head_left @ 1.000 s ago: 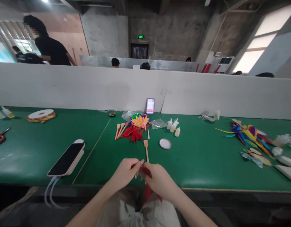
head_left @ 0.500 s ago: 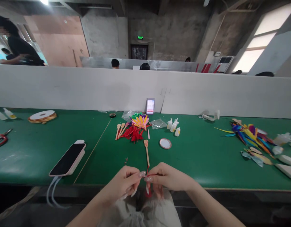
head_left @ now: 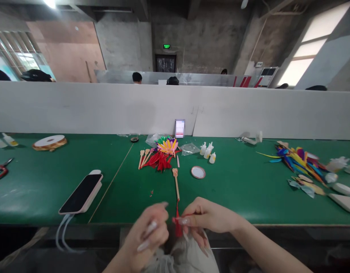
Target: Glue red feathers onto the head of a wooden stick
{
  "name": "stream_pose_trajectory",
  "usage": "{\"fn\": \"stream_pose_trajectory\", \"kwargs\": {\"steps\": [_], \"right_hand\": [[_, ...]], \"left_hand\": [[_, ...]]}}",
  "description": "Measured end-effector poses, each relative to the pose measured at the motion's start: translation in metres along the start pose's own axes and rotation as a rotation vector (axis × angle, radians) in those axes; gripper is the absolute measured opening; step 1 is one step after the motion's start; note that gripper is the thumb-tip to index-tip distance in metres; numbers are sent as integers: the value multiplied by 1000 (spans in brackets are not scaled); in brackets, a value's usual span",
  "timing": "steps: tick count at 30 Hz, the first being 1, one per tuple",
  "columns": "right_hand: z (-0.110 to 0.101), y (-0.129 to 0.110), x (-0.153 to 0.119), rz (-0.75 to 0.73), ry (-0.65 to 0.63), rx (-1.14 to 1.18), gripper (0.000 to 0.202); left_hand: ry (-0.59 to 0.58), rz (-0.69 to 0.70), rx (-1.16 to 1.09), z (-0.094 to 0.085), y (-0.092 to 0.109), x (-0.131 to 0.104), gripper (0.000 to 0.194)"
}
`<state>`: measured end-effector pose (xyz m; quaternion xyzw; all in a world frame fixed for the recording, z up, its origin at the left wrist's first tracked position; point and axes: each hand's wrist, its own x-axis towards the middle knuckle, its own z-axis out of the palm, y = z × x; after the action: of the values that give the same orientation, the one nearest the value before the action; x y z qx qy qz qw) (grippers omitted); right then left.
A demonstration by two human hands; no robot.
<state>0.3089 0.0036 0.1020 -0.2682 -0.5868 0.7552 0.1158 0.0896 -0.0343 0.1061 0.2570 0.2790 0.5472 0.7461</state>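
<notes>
A wooden stick [head_left: 177, 189] with a rounded, patterned head lies in front of me, pointing at the table edge. From its lower end runs a red tassel [head_left: 178, 229], which hangs over the edge. My right hand [head_left: 199, 218] is closed, thumb and finger pinching a red strand beside the tassel. To the left, apart from the tassel, my left hand [head_left: 152, 227] is blurred with its fingers curled inward; whatever it may hold is hidden. Beyond the stick lie red tassels [head_left: 162, 162] and several similar wooden sticks [head_left: 143, 158].
Colourful feather-like pieces [head_left: 167, 145], small white bottles [head_left: 208, 150] and a round white dish [head_left: 198, 172] lie ahead. At left are a phone [head_left: 81, 194] with a cable, a ribbon roll [head_left: 49, 141] and red-handled pliers [head_left: 1, 171]. A white partition [head_left: 106, 110] stands behind.
My left hand has let go of the strand and moved left and down, away from my right hand. The red tassel shows more fully. A person at the far left has moved out of view.
</notes>
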Motion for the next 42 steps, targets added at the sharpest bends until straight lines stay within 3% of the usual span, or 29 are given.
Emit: {"fn": "stream_pose_trajectory", "kwargs": {"steps": [1,3,4,6,8,11,15,20,25,29,33,42], "right_hand": [[-3,2,-5,13,16,-2,40],[-9,6,-15,-11,121,13,40],[-11,7,-18,-35,179,18,40],[-12,8,-20,-89,257,12,40],[-10,8,-15,-124,284,11,40],[-6,9,2,-153,300,40,41],[-2,19,24,-184,291,114,42],[-3,46,44,-145,342,125,46],[1,68,60,-116,412,94,50],[10,71,67,-119,411,90,52],[16,73,70,-114,462,59,52],[27,76,72,-142,573,-123,50]], "left_hand": [[43,203,-35,-7,15,0,31],[94,343,-65,-27,45,3,31],[148,390,-13,-38,56,6,31],[254,316,241,-61,64,18,32],[360,190,663,-80,52,33,38],[267,60,1183,-100,17,56,40],[263,159,1555,-112,-12,82,49],[300,216,1743,-100,-18,90,47],[68,359,1691,-60,-29,66,37],[-47,287,1606,-40,-38,57,31],[-90,194,1461,-40,-40,57,37],[-17,302,1631,-47,-46,50,36]]}}
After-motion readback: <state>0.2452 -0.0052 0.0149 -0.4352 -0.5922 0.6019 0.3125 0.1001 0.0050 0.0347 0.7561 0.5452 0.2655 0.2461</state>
